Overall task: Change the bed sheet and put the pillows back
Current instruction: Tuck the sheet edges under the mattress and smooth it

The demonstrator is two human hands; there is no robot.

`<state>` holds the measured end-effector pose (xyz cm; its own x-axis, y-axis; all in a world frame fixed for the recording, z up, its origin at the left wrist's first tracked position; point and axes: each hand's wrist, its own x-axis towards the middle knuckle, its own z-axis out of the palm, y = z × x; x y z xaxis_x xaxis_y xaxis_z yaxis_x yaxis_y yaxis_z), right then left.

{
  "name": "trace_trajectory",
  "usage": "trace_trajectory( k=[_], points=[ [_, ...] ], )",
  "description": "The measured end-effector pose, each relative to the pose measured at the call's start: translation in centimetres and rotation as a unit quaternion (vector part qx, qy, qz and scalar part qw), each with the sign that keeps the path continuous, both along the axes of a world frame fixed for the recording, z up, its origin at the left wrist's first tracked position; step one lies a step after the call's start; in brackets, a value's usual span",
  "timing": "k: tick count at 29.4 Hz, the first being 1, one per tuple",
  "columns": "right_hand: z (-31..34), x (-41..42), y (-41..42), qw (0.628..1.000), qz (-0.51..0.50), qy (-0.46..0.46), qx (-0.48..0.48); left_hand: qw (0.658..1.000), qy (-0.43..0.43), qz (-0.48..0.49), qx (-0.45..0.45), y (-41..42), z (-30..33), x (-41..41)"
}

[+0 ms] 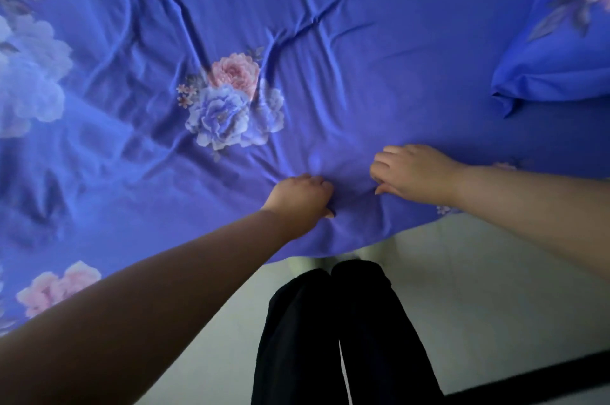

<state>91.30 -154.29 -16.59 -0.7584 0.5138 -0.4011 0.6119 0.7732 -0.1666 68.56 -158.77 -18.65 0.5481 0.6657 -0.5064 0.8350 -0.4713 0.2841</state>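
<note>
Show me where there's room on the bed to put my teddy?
The wrinkled blue sheet lies bare between the middle flower print and the pillow. It's crowded near the bed's edge, where the left hand and right hand grip the sheet.

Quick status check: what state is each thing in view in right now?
Bed sheet: spread over the bed, wrinkled, edge hanging loose at the near side.
Pillow: lying on the sheet at far right.
Left hand: grip bunching sheet fabric.
Right hand: fingers curled, pinching the sheet.
</note>
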Motion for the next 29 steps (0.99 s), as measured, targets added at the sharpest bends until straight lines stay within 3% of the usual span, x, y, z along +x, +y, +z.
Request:
trace_trajectory(
  k=[4, 7, 10, 13, 15, 16, 18, 20, 22, 24, 26, 28, 29],
  points=[
    [-0.8, 1.0, -1.6, 0.997, -0.045, -0.006, -0.060, 0.995, -0.027, 0.078, -0.059, -0.1, 0.5, 0.6],
    [-0.5, 1.6, -3.0, 0.996, 0.003, -0.039, -0.084, 0.989, -0.020, 0.071, -0.125, -1.0, 0.9, 1.0],
    [0.1, 1.2, -2.5, 0.992, 0.016, -0.060, -0.110, 0.990, 0.011, 0.050, -0.135, -1.4, 1.2, 1.5],
    [0.7, 0.9, 1.5, 0.989, -0.068, 0.093, -0.095, 0.989, 0.023, 0.051, -0.140, -0.1, 2.0, 1.8],
    [-0.3, 1.6, 6.7, 0.968, -0.153, 0.200, 0.012, 0.988, -0.071, 0.122, -0.063, 1.6, 2.5, 1.7],
    [-0.8, 2.1, 9.5, 0.952, -0.217, 0.206, 0.055, 0.976, -0.140, 0.166, 0.008, 2.6, 2.7, 1.5],
    [-2.1, 3.1, 13.7, 0.911, -0.379, 0.144, 0.073, 0.945, -0.204, 0.219, 0.134, 4.9, 2.4, 1.4],
    [-4.1, 3.0, 13.6, 0.881, -0.469, 0.054, 0.023, 0.936, -0.183, 0.240, 0.180, 7.1, 1.6, 1.3],
    [-5.4, 3.0, 8.7, 0.917, -0.397, 0.015, 0.020, 0.934, -0.155, 0.266, 0.182, 9.0, 0.5, 1.8],
    [-4.3, 2.8, 0.7, 0.958, -0.273, 0.090, 0.004, 0.929, -0.133, 0.301, 0.167, 10.8, -0.5, 2.4],
    [-2.4, 3.8, -5.7, 0.980, -0.147, 0.107, -0.075, 0.935, -0.101, 0.310, 0.138, 12.1, -1.4, 3.6],
    [-1.0, 5.6, -8.4, 0.981, -0.070, 0.047, -0.175, 0.961, -0.042, 0.251, 0.110, 11.8, -1.9, 5.4],
    [-0.7, 6.5, -8.2, 0.982, -0.086, 0.062, -0.159, 0.976, -0.012, 0.195, 0.100, 10.9, -2.4, 6.5]
  ],
)
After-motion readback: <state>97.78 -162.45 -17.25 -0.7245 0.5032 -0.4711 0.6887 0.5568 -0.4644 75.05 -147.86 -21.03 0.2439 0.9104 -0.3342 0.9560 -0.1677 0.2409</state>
